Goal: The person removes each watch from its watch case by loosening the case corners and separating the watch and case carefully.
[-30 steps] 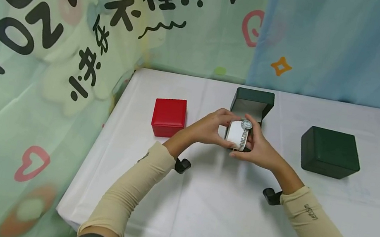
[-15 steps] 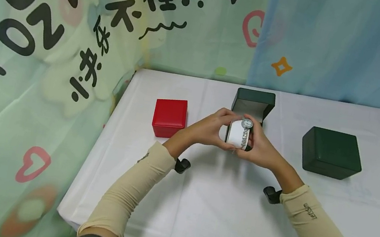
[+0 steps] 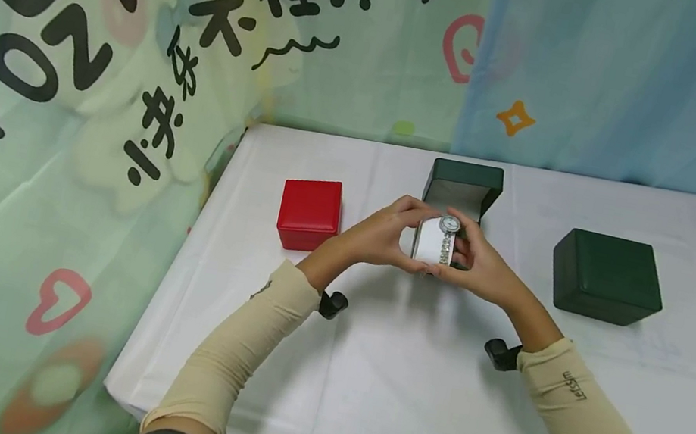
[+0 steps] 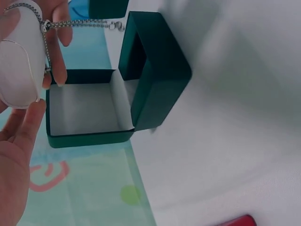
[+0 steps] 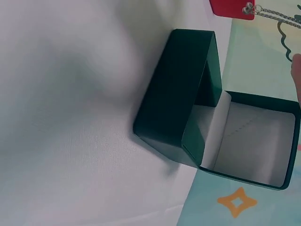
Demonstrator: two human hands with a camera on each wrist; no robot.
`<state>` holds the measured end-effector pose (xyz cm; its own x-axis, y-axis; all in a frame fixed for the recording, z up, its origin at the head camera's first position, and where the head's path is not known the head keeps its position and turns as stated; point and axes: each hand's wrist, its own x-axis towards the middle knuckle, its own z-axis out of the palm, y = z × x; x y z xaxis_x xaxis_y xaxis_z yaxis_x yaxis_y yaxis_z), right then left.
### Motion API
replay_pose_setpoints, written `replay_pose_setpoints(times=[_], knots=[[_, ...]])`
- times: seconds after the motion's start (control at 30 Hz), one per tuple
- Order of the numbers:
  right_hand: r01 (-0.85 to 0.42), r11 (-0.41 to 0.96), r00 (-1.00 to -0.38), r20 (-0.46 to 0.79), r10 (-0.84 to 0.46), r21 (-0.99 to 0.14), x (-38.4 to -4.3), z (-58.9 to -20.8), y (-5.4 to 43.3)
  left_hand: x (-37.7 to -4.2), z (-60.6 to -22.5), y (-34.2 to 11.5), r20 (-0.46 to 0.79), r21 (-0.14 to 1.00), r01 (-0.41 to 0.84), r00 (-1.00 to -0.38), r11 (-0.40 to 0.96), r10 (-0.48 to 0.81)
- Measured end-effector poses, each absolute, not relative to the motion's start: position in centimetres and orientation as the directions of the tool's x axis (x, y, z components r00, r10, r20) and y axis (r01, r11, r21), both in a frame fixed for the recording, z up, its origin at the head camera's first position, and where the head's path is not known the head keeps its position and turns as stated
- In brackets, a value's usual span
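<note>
A white watch cushion (image 3: 429, 242) carries a silver wristwatch (image 3: 449, 225) with a link bracelet. My left hand (image 3: 379, 236) grips the cushion from the left, thumb below and fingers above. From the other side my right hand (image 3: 484, 270) holds the watch at the cushion's right end, its thumb at the lower edge close to the left thumb. In the left wrist view a thin chain (image 4: 84, 23) with small end beads stretches sideways from the cushion. Behind the hands stands an open dark green box (image 5: 174, 89), its pale-lined lid raised and its body partly hidden in the head view.
A closed red box (image 3: 309, 214) stands to the left of the hands on the white-clothed table (image 3: 401, 395). To the right is a closed dark green box (image 3: 607, 279). Printed cloth (image 3: 377, 45) hangs behind and along the left side.
The right thumb has moved up and left along the cushion's lower edge, and the right fingers have shifted around the watch. The left hand keeps its grip; the boxes stay put.
</note>
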<state>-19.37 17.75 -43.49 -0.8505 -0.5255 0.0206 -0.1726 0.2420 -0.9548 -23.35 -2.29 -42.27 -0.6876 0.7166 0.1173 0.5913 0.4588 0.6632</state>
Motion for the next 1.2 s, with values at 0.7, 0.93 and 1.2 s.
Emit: replay_pose_setpoints(times=[0.7, 0.93, 1.2], knots=[[-0.152, 0.182, -0.834, 0.027, -0.551, -0.971, -19.33, -43.13, 18.13, -23.51, -42.29, -2.29, 0.114, 0.71, 0.571, -0.671, 0.412, 0.733], [-0.182, 0.175, -0.814, 0.049, -0.578, -0.968, -19.56, -43.19, 18.69, -23.12, -42.04, -2.32, 0.127, 0.71, 0.588, -0.649, 0.388, 0.75], [-0.193, 0.169, -0.846, 0.076, -0.528, -0.966, -19.49, -43.12, 18.4, -23.11, -42.19, -2.22, 0.145, 0.709, 0.592, -0.656, 0.385, 0.741]])
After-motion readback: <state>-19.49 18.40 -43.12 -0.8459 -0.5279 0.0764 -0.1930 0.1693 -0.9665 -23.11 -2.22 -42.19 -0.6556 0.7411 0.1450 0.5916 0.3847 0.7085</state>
